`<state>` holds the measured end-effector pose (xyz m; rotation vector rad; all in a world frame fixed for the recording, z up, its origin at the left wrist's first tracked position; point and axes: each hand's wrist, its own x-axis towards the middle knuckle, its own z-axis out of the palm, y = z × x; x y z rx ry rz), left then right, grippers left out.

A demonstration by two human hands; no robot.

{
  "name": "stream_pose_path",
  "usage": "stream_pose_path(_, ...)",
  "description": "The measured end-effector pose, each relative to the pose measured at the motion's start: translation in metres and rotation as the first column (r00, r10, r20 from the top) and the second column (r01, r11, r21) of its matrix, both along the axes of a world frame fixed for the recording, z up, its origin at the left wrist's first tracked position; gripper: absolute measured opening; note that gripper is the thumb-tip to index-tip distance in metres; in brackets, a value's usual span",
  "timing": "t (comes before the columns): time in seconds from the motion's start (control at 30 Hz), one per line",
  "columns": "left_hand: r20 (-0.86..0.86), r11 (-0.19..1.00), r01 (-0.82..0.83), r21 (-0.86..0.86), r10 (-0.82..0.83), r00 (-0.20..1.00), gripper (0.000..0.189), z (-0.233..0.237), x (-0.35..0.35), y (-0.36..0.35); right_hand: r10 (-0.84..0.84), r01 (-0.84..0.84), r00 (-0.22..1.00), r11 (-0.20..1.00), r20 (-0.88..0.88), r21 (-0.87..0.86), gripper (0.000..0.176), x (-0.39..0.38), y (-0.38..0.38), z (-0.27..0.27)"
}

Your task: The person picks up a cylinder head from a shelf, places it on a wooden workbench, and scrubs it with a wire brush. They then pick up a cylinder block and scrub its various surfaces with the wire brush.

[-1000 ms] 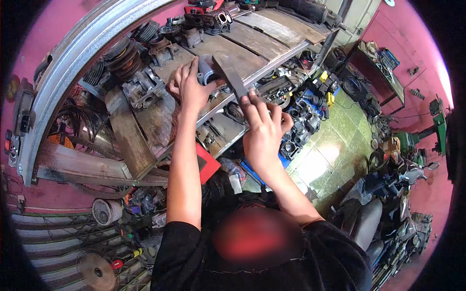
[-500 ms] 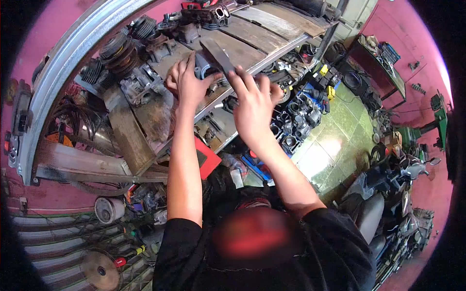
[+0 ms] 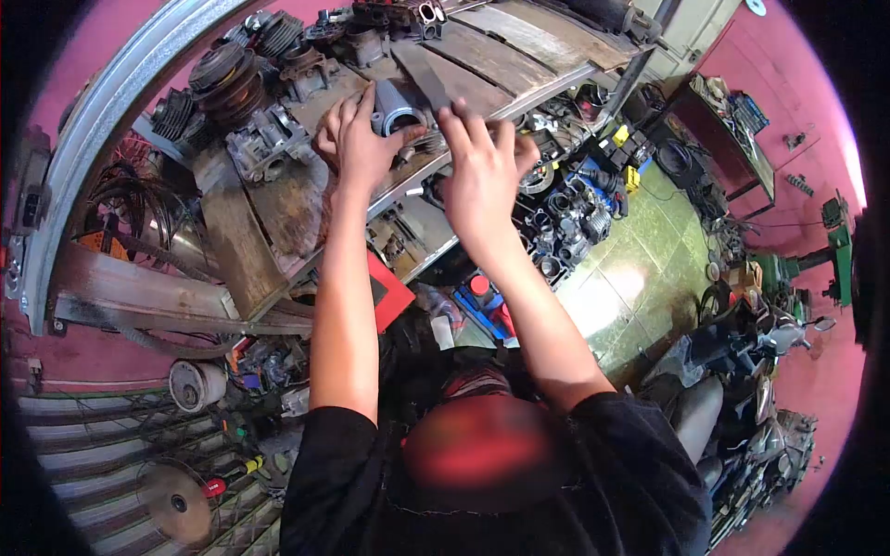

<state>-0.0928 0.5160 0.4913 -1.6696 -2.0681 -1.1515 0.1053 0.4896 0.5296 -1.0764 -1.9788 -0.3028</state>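
Note:
My left hand (image 3: 363, 148) grips a grey metal cylinder (image 3: 397, 104) on the wooden workbench (image 3: 482, 57), its round open end turned toward me. Fingers and thumb lie around its left side and lower rim. My right hand (image 3: 482, 167) holds a flat dark bar (image 3: 424, 78) by its near end, fingers closed over it. The bar points up and left over the bench, just right of the cylinder. Whether it touches the cylinder, I cannot tell.
Engine parts (image 3: 269, 144) stand on the bench to the left. Below its front edge are a red frame (image 3: 394, 298) and a blue tray (image 3: 482, 310). More engine parts (image 3: 570, 221) lie right. A grinding disc (image 3: 176, 503) is at lower left.
The bar has swung slightly lower and to the right, and more of the cylinder shows between my hands. Both hands keep their holds. The whole view has shifted a little.

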Motion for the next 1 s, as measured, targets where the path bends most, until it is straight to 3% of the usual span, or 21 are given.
stream_pose_path(0.2,0.023,1.0,0.005,-0.012,-0.005,1.0,0.106,-0.003,0.0,-0.001,-0.027,0.027,1.0,0.999,-0.004,-0.043,0.047,0.029,-0.052,-0.019)
stream_pose_path(0.43,-0.057,0.998,0.046,0.045,-0.044,0.997,0.116,-0.009,-0.008,0.003,-0.021,0.021,1.0,0.999,0.0,0.038,0.041,-0.035,0.022,0.013)
stream_pose_path(0.57,-0.037,0.997,0.056,0.053,-0.055,0.998,0.113,-0.008,-0.007,0.001,-0.018,0.018,1.0,1.0,0.007,0.002,0.042,-0.024,-0.001,0.007)
stream_pose_path(0.63,-0.027,0.997,0.045,0.058,-0.044,0.999,0.11,-0.01,-0.005,0.003,0.034,-0.036,0.998,0.999,-0.049,-0.021,0.06,-0.003,-0.024,-0.006)
stream_pose_path(0.7,-0.038,1.0,-0.014,0.004,0.014,0.999,0.107,-0.011,-0.004,0.003,0.022,-0.024,0.999,0.998,-0.038,-0.055,0.065,0.014,-0.044,-0.013)
stream_pose_path(0.77,0.033,0.999,0.044,0.016,-0.044,0.998,0.106,-0.014,-0.009,0.004,0.012,-0.015,0.999,0.997,-0.049,-0.072,0.069,0.022,-0.053,-0.012)
stream_pose_path(0.83,0.059,0.996,0.085,0.031,-0.087,0.995,0.111,-0.015,-0.011,0.006,0.014,-0.016,1.0,0.995,-0.021,-0.1,0.047,0.021,-0.047,-0.012)
stream_pose_path(1.0,0.018,0.997,0.059,0.039,-0.06,0.998,0.116,-0.012,-0.007,0.006,0.065,-0.068,0.995,0.997,-0.074,-0.042,0.04,-0.016,0.014,0.009)
